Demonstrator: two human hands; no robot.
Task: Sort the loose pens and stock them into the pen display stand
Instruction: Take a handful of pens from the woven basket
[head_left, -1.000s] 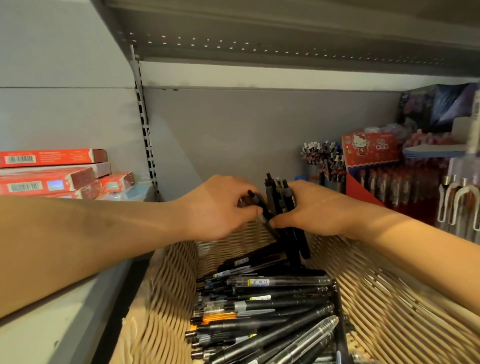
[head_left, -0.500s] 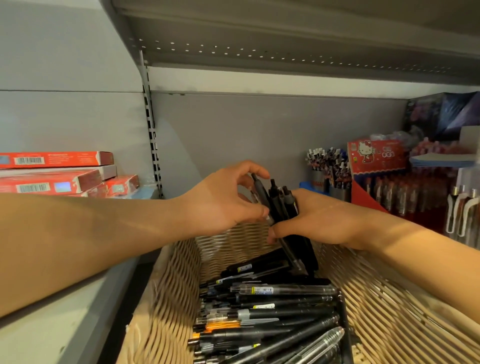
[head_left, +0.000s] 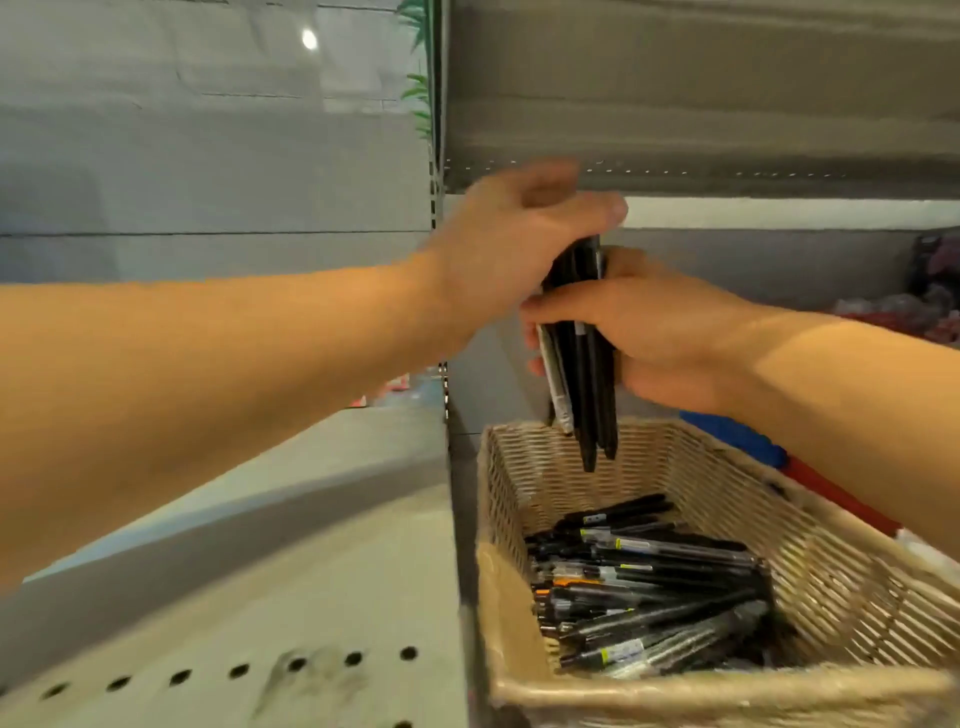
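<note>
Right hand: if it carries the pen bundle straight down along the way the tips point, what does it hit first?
Probably the loose pens heaped in the wicker basket. The right hand holds the bundle roughly upright, tips down above the basket's far end; depth is unclear, so the basket floor might come first.

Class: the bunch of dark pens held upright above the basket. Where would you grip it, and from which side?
Grip the bunch of pens round its middle, from the side, as the right hand does. The pens stand upright and parallel, tips pointing down over the wicker basket, so a wrap there keeps them together; the left hand caps the tops.
</note>
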